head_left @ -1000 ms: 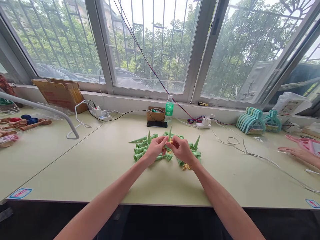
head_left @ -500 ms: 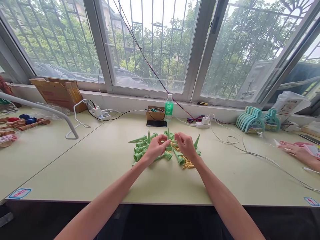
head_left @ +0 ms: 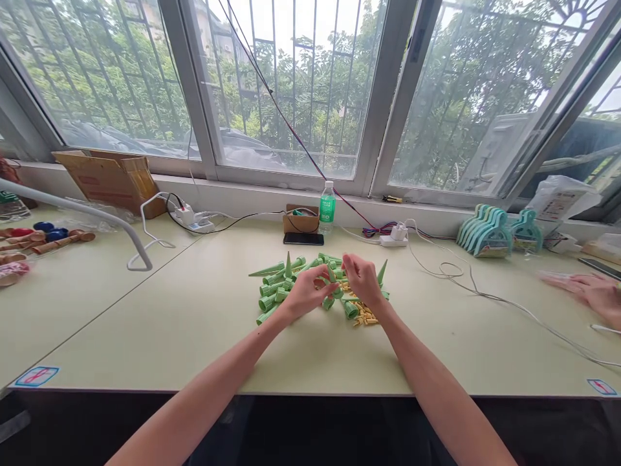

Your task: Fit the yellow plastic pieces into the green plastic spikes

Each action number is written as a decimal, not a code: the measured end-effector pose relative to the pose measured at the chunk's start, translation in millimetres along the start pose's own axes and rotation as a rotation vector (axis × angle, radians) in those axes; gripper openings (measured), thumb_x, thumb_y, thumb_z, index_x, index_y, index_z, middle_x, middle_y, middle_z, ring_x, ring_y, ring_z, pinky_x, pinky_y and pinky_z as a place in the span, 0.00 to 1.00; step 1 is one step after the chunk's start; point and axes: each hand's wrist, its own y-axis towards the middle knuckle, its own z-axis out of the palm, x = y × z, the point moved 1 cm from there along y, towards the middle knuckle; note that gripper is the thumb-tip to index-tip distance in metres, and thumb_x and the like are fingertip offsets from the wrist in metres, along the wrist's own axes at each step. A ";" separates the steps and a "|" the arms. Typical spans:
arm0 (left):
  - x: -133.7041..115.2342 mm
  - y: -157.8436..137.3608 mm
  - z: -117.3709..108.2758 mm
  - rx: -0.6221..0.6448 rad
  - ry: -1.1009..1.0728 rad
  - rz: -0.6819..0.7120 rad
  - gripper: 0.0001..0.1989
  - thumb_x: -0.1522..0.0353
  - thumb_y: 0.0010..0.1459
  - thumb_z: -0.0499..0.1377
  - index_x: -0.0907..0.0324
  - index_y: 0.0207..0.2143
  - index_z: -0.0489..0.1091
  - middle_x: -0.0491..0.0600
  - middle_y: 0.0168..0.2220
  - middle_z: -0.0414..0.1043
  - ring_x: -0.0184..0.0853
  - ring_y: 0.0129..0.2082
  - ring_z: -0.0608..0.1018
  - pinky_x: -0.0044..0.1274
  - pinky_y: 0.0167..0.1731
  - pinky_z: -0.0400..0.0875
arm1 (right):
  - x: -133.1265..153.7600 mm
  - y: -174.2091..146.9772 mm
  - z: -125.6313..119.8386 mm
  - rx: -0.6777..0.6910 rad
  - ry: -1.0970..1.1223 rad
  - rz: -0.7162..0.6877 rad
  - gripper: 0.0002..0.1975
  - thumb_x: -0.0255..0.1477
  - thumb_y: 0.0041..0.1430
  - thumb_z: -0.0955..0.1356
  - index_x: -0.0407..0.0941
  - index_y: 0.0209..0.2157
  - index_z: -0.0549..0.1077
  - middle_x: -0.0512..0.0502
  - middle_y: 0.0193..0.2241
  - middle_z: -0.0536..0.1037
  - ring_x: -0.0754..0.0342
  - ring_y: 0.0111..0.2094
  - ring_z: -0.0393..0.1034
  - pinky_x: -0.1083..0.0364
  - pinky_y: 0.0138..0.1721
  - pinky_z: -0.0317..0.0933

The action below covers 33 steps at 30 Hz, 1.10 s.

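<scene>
My left hand (head_left: pixel 305 292) is closed round a green plastic spike (head_left: pixel 332 274), its pointed end tilted up between thumb and fingers. Close on its right, my right hand (head_left: pixel 361 279) is curled with the fingertips pressed together; whatever they may pinch is hidden. Both hands hover over a loose heap of green cone-shaped spikes (head_left: pixel 268 303) with hollow, ribbed caps. One spike (head_left: pixel 288 264) stands point up behind my left hand, and another (head_left: pixel 382 272) beside my right. Small yellow peg-like pieces (head_left: pixel 367 318) lie under and beside my right hand.
Behind the heap are a phone (head_left: pixel 303 239), a small cardboard box (head_left: pixel 293 223) and a water bottle (head_left: pixel 327 208). White cables (head_left: pixel 478 292) cross the right side near teal hangers (head_left: pixel 490 233). Another person's hand (head_left: pixel 599 294) is far right. Wooden toys (head_left: pixel 63 241) lie left.
The spike in my left hand has gone from upright to tilted and sits slightly lower. My right hand has shifted a little. The other person's hand has moved right.
</scene>
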 end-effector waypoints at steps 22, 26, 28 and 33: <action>-1.9 -0.5 -1.6 0.070 0.325 0.139 0.07 0.68 0.50 0.59 0.58 0.23 0.63 0.42 0.23 0.68 0.26 0.19 0.62 0.21 0.24 0.60 | -6.3 3.8 -1.6 -0.009 -0.060 0.035 0.27 0.48 0.67 0.54 0.45 0.23 0.64 0.55 0.15 0.58 0.58 0.19 0.53 0.58 0.26 0.51; 1.2 0.1 -1.8 0.040 0.407 0.121 0.06 0.68 0.52 0.59 0.57 0.25 0.64 0.42 0.23 0.68 0.28 0.20 0.64 0.23 0.27 0.61 | -9.6 4.9 -0.8 -0.011 -0.136 0.025 0.24 0.45 0.67 0.57 0.45 0.21 0.61 0.54 0.16 0.59 0.59 0.20 0.51 0.58 0.25 0.48; 1.2 0.2 -2.3 0.024 0.443 0.124 0.05 0.69 0.52 0.59 0.57 0.25 0.64 0.42 0.23 0.68 0.29 0.20 0.64 0.24 0.27 0.61 | -12.1 5.2 -0.4 -0.001 -0.167 0.024 0.22 0.42 0.66 0.59 0.45 0.21 0.61 0.54 0.16 0.60 0.59 0.20 0.51 0.58 0.26 0.48; -0.9 0.3 -3.1 0.007 0.483 0.159 0.06 0.70 0.52 0.58 0.57 0.25 0.63 0.43 0.24 0.68 0.31 0.23 0.66 0.24 0.28 0.61 | -17.6 5.3 -0.6 0.055 -0.259 0.057 0.17 0.36 0.63 0.62 0.44 0.22 0.66 0.53 0.17 0.66 0.58 0.21 0.55 0.59 0.27 0.49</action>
